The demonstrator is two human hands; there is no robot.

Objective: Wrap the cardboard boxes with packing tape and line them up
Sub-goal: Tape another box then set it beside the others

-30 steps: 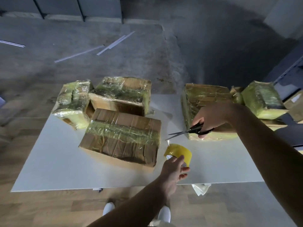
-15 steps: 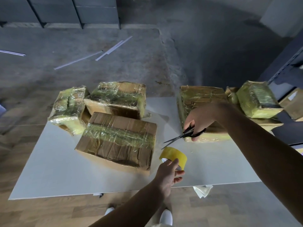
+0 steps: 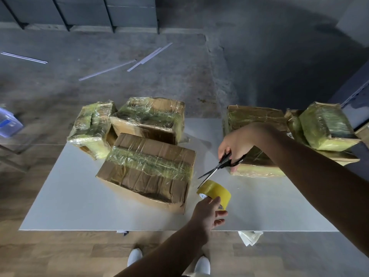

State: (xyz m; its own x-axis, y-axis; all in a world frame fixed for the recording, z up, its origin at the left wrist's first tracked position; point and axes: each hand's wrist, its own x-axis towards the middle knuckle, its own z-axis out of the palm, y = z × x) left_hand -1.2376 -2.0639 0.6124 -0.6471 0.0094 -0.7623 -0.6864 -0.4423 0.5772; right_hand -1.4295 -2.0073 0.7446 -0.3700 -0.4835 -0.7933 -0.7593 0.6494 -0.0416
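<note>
Cardboard box [image 3: 147, 166], nearest of the group: it lies on the table [image 3: 79, 196], skewed, with a greenish band of clear tape across its lid and glossy tape over its creased sides. At the near right corner of this box, your left hand [image 3: 207, 213] grips the yellow roll of packing tape [image 3: 216, 191], fingers curled over its rim. Right of the box and just beyond the roll, your right hand [image 3: 235, 142] holds the black scissors [image 3: 217, 166] through their loops, blades parted, tips aimed at the roll.

Step in hand, as judged: severing the tape after wrapping this box; the strip itself is too faint to trace. The next move calls for a taut strip, with the blades set across it between box and roll.

Close behind the box sit a small wrapped box [image 3: 91, 126] and a larger wrapped box [image 3: 149, 118]. Well to its right stand further wrapped boxes [image 3: 253, 120].
</note>
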